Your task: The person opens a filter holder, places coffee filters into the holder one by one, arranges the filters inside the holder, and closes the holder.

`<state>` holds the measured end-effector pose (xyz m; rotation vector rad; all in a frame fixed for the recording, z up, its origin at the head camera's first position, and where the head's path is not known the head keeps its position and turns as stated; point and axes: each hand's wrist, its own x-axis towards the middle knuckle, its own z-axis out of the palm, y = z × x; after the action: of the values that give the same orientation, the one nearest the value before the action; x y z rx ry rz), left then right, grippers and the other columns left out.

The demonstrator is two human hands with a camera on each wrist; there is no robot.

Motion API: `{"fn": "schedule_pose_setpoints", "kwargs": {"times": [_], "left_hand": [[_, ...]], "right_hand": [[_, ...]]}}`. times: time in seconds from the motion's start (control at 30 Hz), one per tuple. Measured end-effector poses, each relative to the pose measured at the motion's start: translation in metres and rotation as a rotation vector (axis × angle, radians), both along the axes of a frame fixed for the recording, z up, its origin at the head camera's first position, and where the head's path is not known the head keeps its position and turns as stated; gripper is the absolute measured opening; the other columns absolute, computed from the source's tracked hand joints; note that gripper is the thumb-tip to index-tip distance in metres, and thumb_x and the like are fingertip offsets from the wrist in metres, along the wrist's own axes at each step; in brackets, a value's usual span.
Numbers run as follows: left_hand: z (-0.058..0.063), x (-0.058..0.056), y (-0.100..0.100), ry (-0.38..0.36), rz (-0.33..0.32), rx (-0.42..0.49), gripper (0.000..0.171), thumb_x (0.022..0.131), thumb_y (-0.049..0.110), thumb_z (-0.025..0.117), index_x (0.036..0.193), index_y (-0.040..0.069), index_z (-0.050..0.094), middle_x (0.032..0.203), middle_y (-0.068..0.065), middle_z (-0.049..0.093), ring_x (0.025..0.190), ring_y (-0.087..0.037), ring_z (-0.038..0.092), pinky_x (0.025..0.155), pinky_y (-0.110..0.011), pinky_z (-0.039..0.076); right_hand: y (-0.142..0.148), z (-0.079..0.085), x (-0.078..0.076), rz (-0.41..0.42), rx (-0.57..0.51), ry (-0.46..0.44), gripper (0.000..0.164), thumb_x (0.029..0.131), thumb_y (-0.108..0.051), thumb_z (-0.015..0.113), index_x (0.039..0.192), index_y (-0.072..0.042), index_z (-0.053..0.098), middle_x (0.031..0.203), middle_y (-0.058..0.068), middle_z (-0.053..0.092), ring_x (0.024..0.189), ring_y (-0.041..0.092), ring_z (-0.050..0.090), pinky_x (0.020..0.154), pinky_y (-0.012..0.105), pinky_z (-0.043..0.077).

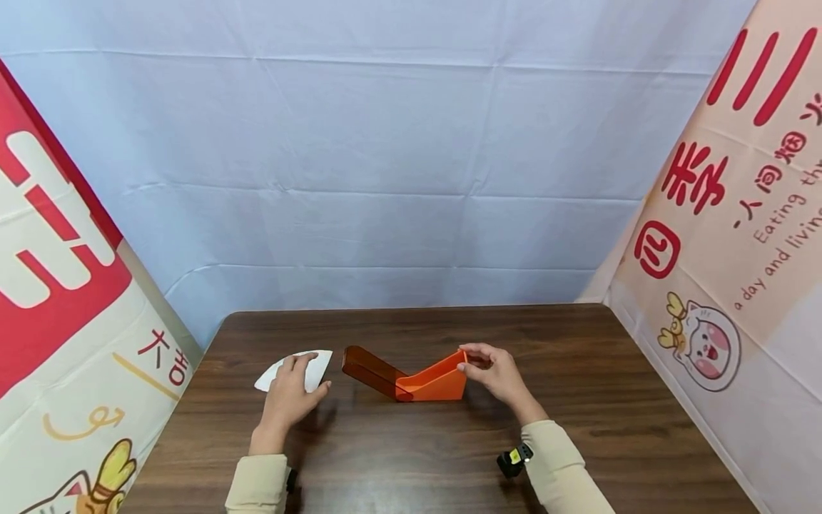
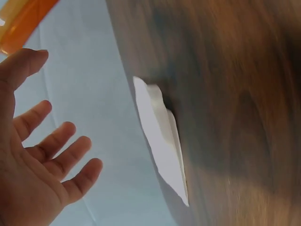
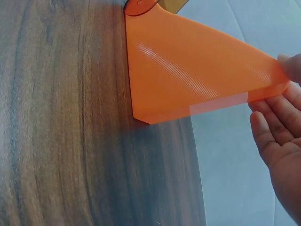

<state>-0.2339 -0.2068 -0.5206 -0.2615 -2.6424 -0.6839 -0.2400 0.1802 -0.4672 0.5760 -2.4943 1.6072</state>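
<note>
A small stack of white, fan-shaped paper filters (image 1: 316, 370) lies on the table at the left. My left hand (image 1: 292, 392) hovers over it with fingers spread and loosely bent; in the left wrist view a gap shows between the fingers and the paper filters (image 2: 157, 136). To the right stands an orange filter box (image 1: 437, 382), its translucent amber lid (image 1: 372, 370) swung back toward the left. With thumb and fingers my right hand (image 1: 497, 375) pinches the tall right end of the box, seen also in the right wrist view as the orange side wall (image 3: 197, 61).
Everything stands on a dark wood-grain table (image 1: 411, 457). A pale cloth (image 1: 385, 157) hangs behind its far edge, and printed cloths with red lettering flank it on the left (image 1: 70, 285) and right (image 1: 719, 285).
</note>
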Motion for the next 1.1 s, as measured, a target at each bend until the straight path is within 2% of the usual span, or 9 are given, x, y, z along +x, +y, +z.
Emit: {"fn": "schedule_pose_setpoints", "kwargs": {"times": [0.13, 0.33, 0.67, 0.9, 1.1], "left_hand": [[-0.002, -0.004, -0.013, -0.016, 0.036, -0.053, 0.060, 0.073, 0.031, 0.075, 0.124, 0.005, 0.056, 0.114, -0.023, 0.052, 0.098, -0.043, 0.052, 0.063, -0.059, 0.043], [-0.008, -0.010, -0.026, -0.084, 0.067, -0.101, 0.061, 0.074, 0.033, 0.073, 0.126, 0.005, 0.055, 0.118, -0.025, 0.051, 0.097, -0.046, 0.052, 0.068, -0.062, 0.041], [-0.012, -0.020, -0.042, -0.185, 0.084, -0.093, 0.057, 0.076, 0.026, 0.069, 0.126, 0.002, 0.054, 0.119, -0.027, 0.049, 0.098, -0.048, 0.050, 0.068, -0.062, 0.041], [-0.013, -0.028, -0.051, -0.214, 0.103, -0.088, 0.053, 0.075, 0.017, 0.066, 0.123, 0.000, 0.054, 0.117, -0.029, 0.049, 0.097, -0.050, 0.050, 0.067, -0.063, 0.040], [-0.014, -0.032, -0.052, -0.272, 0.100, -0.083, 0.051, 0.076, 0.013, 0.064, 0.123, -0.002, 0.053, 0.115, -0.030, 0.050, 0.098, -0.049, 0.051, 0.069, -0.062, 0.042]], "right_hand": [[0.000, 0.001, 0.000, -0.002, 0.010, -0.012, 0.034, 0.082, -0.002, 0.070, 0.112, 0.011, 0.061, 0.102, 0.022, 0.064, 0.091, 0.034, 0.061, 0.076, 0.035, 0.050], [0.002, 0.001, -0.001, -0.005, 0.013, -0.023, 0.034, 0.081, -0.002, 0.070, 0.112, 0.009, 0.061, 0.102, 0.021, 0.064, 0.090, 0.032, 0.062, 0.075, 0.032, 0.050], [0.002, 0.000, -0.003, -0.001, 0.014, -0.035, 0.034, 0.082, -0.003, 0.070, 0.112, 0.010, 0.061, 0.102, 0.021, 0.065, 0.089, 0.030, 0.062, 0.074, 0.029, 0.050], [0.003, 0.001, -0.003, 0.002, 0.015, -0.051, 0.034, 0.082, -0.004, 0.070, 0.112, 0.009, 0.061, 0.103, 0.021, 0.064, 0.091, 0.031, 0.061, 0.076, 0.032, 0.050], [0.003, 0.001, -0.003, 0.011, 0.005, -0.042, 0.034, 0.081, -0.003, 0.070, 0.112, 0.010, 0.061, 0.102, 0.022, 0.064, 0.091, 0.032, 0.061, 0.076, 0.038, 0.050]]}}
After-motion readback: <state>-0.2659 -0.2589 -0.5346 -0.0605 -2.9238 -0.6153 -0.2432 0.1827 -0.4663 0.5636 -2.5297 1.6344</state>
